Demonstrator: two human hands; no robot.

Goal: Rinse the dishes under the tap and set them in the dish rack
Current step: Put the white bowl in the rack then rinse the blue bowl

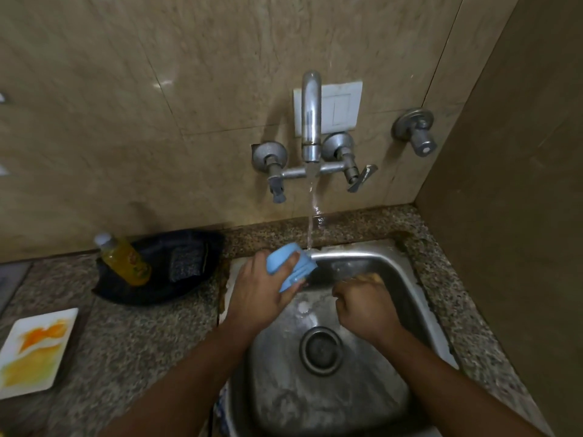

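My left hand (pixel 263 290) grips a light blue cup (pixel 291 266), held on its side over the sink's far left corner. Water runs from the tap (pixel 310 118) in a thin stream and lands just right of the cup. My right hand (pixel 362 305) is over the steel sink (pixel 407 279), fingers curled shut; something yellowish shows at its far side, too blurred to name. A white square plate (pixel 34 351) smeared with orange and yellow stains lies on the counter at the left.
A black tray (pixel 164 272) on the granite counter holds a yellow dish soap bottle (pixel 126 258) and a dark scrub pad (pixel 186 261). The drain (pixel 320 350) sits mid-sink. A wall valve (pixel 415 130) and a side wall stand at the right.
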